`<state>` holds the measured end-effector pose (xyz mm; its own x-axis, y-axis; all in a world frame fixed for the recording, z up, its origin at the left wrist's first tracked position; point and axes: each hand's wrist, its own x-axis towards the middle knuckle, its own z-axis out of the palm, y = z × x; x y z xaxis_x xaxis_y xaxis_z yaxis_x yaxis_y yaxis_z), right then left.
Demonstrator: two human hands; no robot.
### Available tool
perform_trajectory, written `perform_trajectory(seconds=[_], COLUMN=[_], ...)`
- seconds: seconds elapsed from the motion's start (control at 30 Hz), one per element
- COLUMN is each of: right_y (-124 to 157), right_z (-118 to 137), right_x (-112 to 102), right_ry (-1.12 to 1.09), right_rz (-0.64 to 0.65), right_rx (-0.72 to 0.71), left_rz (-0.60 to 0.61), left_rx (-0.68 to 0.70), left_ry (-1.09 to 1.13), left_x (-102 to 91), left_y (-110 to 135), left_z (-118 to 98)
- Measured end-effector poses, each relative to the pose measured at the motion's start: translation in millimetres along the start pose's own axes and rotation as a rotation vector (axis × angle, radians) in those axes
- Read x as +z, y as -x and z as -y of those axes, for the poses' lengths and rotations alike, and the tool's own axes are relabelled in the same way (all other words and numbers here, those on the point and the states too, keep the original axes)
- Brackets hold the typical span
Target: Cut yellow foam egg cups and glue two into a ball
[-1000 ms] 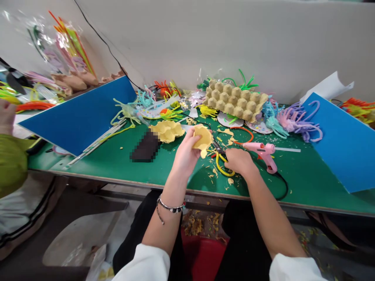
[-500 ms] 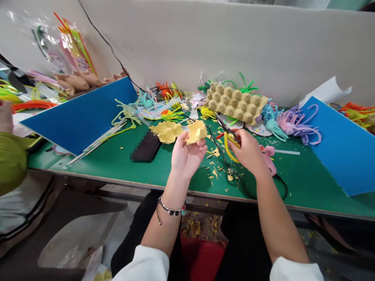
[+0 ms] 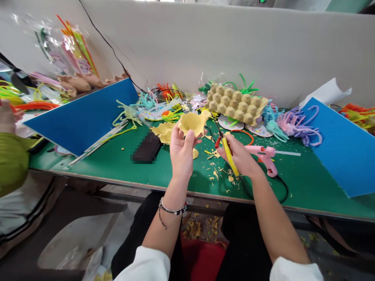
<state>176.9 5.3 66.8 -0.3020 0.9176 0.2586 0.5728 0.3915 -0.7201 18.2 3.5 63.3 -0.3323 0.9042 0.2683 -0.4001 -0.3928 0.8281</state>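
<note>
Left hand (image 3: 182, 152) pinches the cup (image 3: 191, 123) above the table (image 3: 164, 171); cup now turned hollow side to view, base a moment ago. Right hand (image 3: 242, 157) grips scissors (image 3: 229, 157), brought closer. Tips near rim, contact unclear; rim appears reachable for trimming.

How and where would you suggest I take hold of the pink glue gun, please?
The pink glue gun is probably best taken by its handle, coming from the near edge of the table: the handle slants that way, while the glue stick juts right and the barrel points left.
</note>
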Motion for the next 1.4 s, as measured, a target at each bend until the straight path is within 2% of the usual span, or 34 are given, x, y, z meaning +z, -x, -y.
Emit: perform_trajectory(seconds=[0.13,0.43,0.57,0.67,0.87,1.1,1.4], right_y=[3.1,9.6,12.6,14.7,15.5,15.2,11.3], right_z=[8.2,25.0,27.8,30.2,37.0,42.2,37.7], right_x=[-1.4,-7.2,-11.0,-10.8,-8.5,-12.0,-6.9], right_ry=[0.077,0.384,0.507,0.575,0.720,0.753,0.775], right_rz=[-0.003,0.014,-0.045,-0.061,0.020,0.097,0.097], right_rx=[-0.035,0.024,0.001,-0.006,0.029,0.101,0.100], left_rz=[-0.105,-0.002,0.050,0.049,0.019,0.024,0.056], left_rx=[0.108,0.134,0.130,0.131,0.138,0.189,0.226], left_ry=[-0.033,-0.023,-0.039,-0.069,-0.153,-0.179,-0.172], left_x=[-2.2,-0.3,-1.7,-3.9,-8.2,-4.9,-9.0], left_y=[-1.4,2.0,0.7,0.0,-1.0,-0.9,-7.4], left_z=[2.6,6.8,5.3,3.9,2.4,-1.9,2.2])
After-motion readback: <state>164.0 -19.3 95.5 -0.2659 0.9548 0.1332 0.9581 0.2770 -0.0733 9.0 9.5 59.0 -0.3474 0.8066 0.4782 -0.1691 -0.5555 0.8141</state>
